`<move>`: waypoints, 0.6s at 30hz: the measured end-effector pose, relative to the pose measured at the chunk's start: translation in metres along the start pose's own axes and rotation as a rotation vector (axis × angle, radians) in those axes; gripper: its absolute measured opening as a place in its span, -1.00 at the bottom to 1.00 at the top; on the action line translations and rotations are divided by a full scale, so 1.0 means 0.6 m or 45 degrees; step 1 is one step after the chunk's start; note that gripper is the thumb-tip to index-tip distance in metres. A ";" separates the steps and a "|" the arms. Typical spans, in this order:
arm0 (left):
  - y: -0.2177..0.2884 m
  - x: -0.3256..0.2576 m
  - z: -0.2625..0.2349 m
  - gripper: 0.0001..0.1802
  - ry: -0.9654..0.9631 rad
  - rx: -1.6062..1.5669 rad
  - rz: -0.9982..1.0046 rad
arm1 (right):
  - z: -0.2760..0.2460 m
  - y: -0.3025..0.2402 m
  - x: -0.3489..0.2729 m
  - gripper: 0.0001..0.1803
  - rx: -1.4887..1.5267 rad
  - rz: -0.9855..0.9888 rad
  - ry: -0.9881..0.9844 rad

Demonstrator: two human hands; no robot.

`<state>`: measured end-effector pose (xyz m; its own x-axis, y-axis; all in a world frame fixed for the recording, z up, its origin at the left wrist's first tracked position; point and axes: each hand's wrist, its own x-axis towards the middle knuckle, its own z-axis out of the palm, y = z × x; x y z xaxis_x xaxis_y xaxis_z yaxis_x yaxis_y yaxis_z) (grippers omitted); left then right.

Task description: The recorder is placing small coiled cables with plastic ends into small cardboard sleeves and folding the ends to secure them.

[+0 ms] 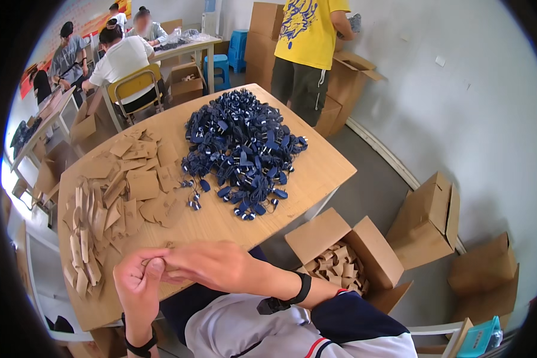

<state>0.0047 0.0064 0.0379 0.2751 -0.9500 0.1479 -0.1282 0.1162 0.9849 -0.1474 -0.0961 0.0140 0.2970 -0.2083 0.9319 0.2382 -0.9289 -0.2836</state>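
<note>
on the left, brown card pieces [143, 185] spread over the table [316, 170], many half buried. beside their near end, the left hand [137, 279] stands upright, fingers curled, its wrist near the lower edge; the right hand [212, 262] lies across from the right, back uppermost, hiding the fingertips. both look half folded, and whatever they grip i can't make out! farther right, navy corded plugs [238, 149] heap up, the lower ones covered.
</note>
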 end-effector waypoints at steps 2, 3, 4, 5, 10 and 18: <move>-0.024 -0.004 0.006 -0.75 0.094 -0.045 0.063 | 0.007 -0.016 0.001 -0.64 0.025 0.151 0.001; -0.042 -0.008 0.010 -0.75 0.272 0.108 0.222 | 0.014 -0.030 0.001 -0.65 0.096 0.327 0.028; -0.053 -0.013 0.012 -0.74 0.449 0.267 0.374 | 0.022 -0.039 -0.003 -0.66 0.171 0.509 0.050; -0.048 -0.018 0.033 -0.74 0.513 0.365 0.482 | 0.047 -0.038 -0.011 -0.72 0.132 0.502 0.234; -0.053 0.000 0.068 -0.79 0.605 0.354 0.695 | 0.020 -0.018 -0.019 -0.81 0.033 0.428 0.134; -0.069 -0.030 0.097 -0.77 0.023 -0.593 -0.166 | -0.030 0.027 -0.055 -0.56 -0.025 0.501 -0.460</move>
<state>-0.0504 0.0016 -0.0110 0.2772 -0.9606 0.0178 0.3477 0.1176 0.9302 -0.1699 -0.1097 -0.0176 0.6608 -0.4263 0.6178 0.0282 -0.8084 -0.5880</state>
